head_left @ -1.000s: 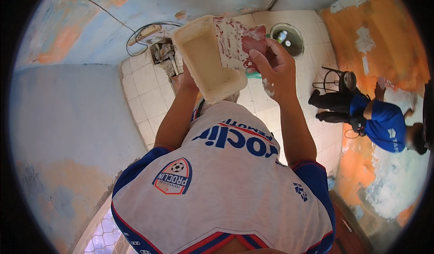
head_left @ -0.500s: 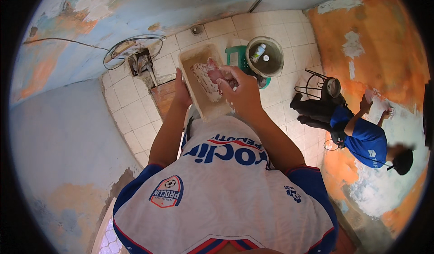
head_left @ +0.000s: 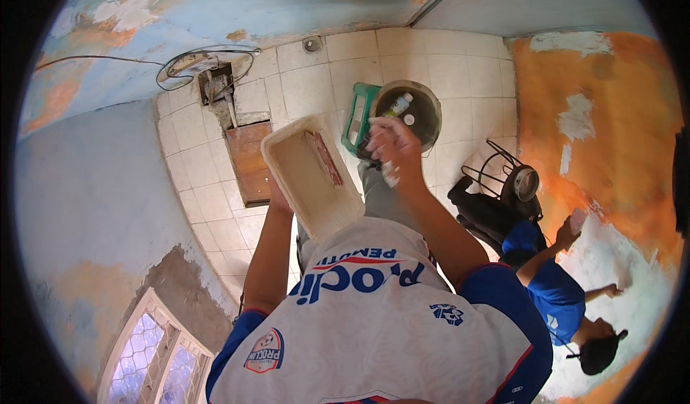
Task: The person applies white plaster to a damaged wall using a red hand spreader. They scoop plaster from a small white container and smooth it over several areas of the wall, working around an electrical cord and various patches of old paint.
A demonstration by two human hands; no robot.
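Note:
My left hand (head_left: 279, 197) holds a shallow cream rectangular tray (head_left: 345, 221) by its left side; most of the fingers are hidden behind it. Inside the tray, a thin reddish strip-like piece (head_left: 327, 159) smeared with white leans along the right wall. I cannot make out what kind of thing it is. To the right of the tray and apart from it, my right hand (head_left: 395, 149) is raised with bent, loosely parted fingers. White paste coats parts of its fingers and wrist, and nothing shows in its grip. It is slightly blurred.
Past my right hand a bucket (head_left: 429, 109) holding a bottle (head_left: 400, 104) rests on a green stool (head_left: 356, 122). A floor opening with pipes (head_left: 218, 88) lies far left. On the right, a co-worker (head_left: 557, 289) works at the orange wall (head_left: 618, 109), beside a black metal stand (head_left: 496, 177).
My right hand has left the tray and moved right, toward the bucket. The reddish piece it held now lies in the tray. The co-worker's head has turned and one arm is lower.

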